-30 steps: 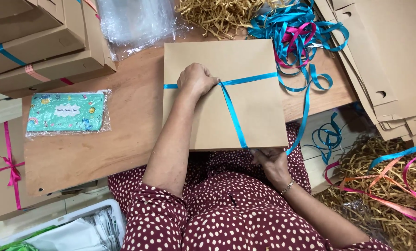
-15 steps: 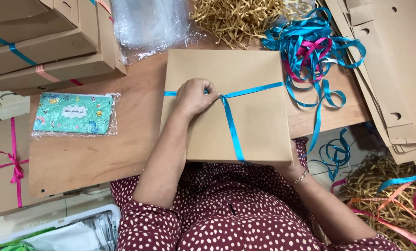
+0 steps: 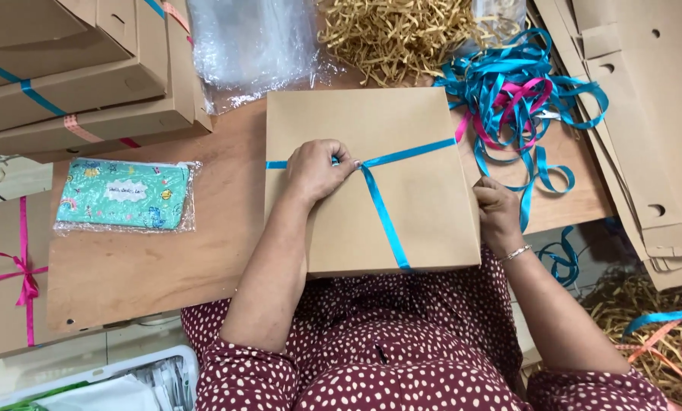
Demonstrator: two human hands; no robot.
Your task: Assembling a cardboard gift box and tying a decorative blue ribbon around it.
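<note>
1. Pinning the blue ribbon (image 3: 383, 205) at its crossing, the left hand (image 3: 318, 169) sat closed on top of the flat kraft box (image 3: 424, 198), fingers pressed on the ribbon. Box lay centre frame on the wooden table (image 3: 143, 266), its near edge overhanging the lap.
2. Right hand (image 3: 497, 213) gripped the box's right edge, fingers curled round the side; whether it also held ribbon, cannot tell.
3. Surroundings: tangle of loose blue and pink ribbons (image 3: 516, 91) upper right, touching the box corner; shredded gold paper filler (image 3: 402, 34) top centre; clear plastic bags (image 3: 253, 42) just above the box; stacked ribboned boxes (image 3: 74, 76) upper left; flat unfolded cartons (image 3: 645, 114) far right; green patterned pouch in clear wrap (image 3: 124, 194) left of the box, apart from it.
4. Materials: matte brown card, smooth satin ribbon, crinkly filler.
5. Versus earlier frames: right hand came up from under the box's near edge to its right side; left hand stayed on the crossing.
</note>
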